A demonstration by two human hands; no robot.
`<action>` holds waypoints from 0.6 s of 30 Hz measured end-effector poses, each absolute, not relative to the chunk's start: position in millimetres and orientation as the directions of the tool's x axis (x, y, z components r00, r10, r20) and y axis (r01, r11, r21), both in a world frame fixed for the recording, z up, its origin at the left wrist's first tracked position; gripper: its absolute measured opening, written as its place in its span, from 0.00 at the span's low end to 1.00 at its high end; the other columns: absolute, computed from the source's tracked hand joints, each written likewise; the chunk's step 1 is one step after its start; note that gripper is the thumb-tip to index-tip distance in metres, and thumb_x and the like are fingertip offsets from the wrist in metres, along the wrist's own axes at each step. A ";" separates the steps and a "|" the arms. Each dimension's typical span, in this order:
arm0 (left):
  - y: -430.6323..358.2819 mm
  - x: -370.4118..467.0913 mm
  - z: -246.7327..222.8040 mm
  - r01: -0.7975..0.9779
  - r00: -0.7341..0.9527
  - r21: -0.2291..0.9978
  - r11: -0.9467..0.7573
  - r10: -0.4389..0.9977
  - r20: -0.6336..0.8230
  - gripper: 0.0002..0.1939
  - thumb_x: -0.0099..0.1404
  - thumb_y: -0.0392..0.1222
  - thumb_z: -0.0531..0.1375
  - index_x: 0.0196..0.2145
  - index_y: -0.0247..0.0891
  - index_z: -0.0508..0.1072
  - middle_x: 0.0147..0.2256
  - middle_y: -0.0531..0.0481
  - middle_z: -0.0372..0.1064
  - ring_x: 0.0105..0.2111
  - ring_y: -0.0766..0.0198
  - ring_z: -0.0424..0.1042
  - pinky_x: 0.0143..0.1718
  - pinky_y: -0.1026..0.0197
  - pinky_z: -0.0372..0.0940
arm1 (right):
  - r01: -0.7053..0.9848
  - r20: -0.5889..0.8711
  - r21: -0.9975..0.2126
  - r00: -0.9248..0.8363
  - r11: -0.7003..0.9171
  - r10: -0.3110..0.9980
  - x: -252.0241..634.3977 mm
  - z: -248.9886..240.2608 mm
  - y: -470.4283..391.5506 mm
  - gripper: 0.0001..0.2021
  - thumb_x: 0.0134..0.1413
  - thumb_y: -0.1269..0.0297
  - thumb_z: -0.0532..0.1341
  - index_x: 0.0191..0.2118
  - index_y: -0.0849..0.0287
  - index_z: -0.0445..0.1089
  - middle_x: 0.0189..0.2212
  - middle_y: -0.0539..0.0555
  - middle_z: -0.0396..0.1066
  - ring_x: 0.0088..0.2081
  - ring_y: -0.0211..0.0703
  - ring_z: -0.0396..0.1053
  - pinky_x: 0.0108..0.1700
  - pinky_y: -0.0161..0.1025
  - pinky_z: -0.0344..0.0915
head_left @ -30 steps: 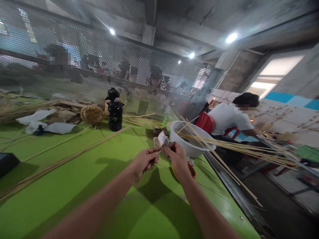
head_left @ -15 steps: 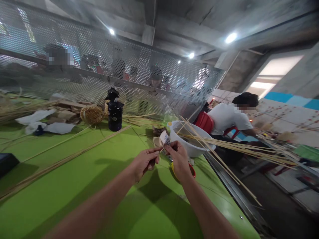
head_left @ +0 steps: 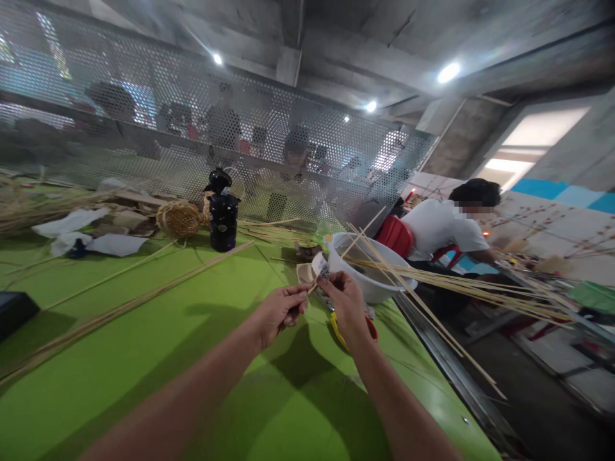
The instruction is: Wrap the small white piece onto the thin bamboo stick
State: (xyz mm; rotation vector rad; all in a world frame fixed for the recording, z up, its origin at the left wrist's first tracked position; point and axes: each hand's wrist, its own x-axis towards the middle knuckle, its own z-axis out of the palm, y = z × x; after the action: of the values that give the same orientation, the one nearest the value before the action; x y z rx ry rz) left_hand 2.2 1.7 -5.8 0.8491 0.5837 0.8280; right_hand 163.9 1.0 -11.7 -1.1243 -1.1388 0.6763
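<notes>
My left hand [head_left: 283, 312] is closed, its thumb and fingers pinching a thin pale strip [head_left: 312, 288] above the green table [head_left: 216, 397]. Close on its right, my right hand [head_left: 344, 299] pinches the strip's other end; the fingertips nearly meet. Just beyond them lie crumpled paper and brown scraps [head_left: 304, 272]. Yellow-and-red handles [head_left: 339, 330] show partly under my right wrist. Behind my right hand stands a white basin [head_left: 379, 293] with long pale strips [head_left: 432, 282] lying across it.
A black bottle [head_left: 223, 221] stands beside a woven ball [head_left: 179, 219]. Long strips [head_left: 125, 304] cross the table's left side, near white papers [head_left: 118, 244] and a dark object [head_left: 16, 314]. A perforated metal screen [head_left: 187, 147] rises behind. A person in white [head_left: 432, 224] sits at right.
</notes>
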 end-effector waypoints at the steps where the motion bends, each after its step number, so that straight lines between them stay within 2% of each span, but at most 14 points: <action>1: 2.0 2.2 -6.4 -0.398 0.561 0.829 0.394 0.819 -0.120 0.13 0.63 0.34 0.59 0.45 0.33 0.74 0.20 0.57 0.62 0.11 0.80 0.46 0.13 0.72 0.41 | 0.111 0.347 -0.938 0.330 0.329 0.878 162.8 -11.6 0.4 0.15 0.43 0.55 0.70 0.27 0.58 0.65 0.22 0.45 0.64 0.24 0.36 0.59 0.28 0.35 0.56; 6: 3.8 1.5 -10.6 -0.429 0.514 0.811 0.397 0.846 -0.142 0.07 0.64 0.33 0.58 0.40 0.32 0.73 0.21 0.56 0.63 0.12 0.79 0.49 0.13 0.73 0.44 | 0.119 0.276 -0.960 0.236 0.255 0.931 154.2 -8.8 -4.3 0.18 0.36 0.53 0.72 0.24 0.58 0.65 0.19 0.45 0.63 0.22 0.37 0.59 0.26 0.35 0.56; 11: 1.6 0.6 -8.7 -0.409 0.546 0.817 0.407 0.826 -0.138 0.11 0.66 0.33 0.55 0.45 0.33 0.72 0.22 0.56 0.63 0.12 0.79 0.49 0.13 0.73 0.44 | 0.176 0.315 -0.947 0.339 0.269 0.886 157.2 -7.8 -4.0 0.15 0.41 0.54 0.70 0.25 0.58 0.66 0.21 0.45 0.64 0.24 0.36 0.59 0.28 0.35 0.56; 18: 0.3 2.5 -4.8 -0.396 0.533 0.825 0.403 0.832 -0.151 0.11 0.66 0.33 0.54 0.46 0.32 0.71 0.20 0.57 0.62 0.11 0.79 0.47 0.13 0.73 0.43 | 0.098 0.290 -0.957 0.240 0.274 0.927 154.4 -7.4 -3.6 0.15 0.39 0.56 0.71 0.26 0.58 0.66 0.21 0.45 0.65 0.23 0.36 0.60 0.28 0.35 0.57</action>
State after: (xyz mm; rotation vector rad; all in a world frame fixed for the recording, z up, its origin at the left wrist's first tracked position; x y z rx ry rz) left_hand 2.5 0.3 -4.8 0.8245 0.6148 0.8403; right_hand 154.4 -3.6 -7.4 -1.1493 -1.1881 0.7840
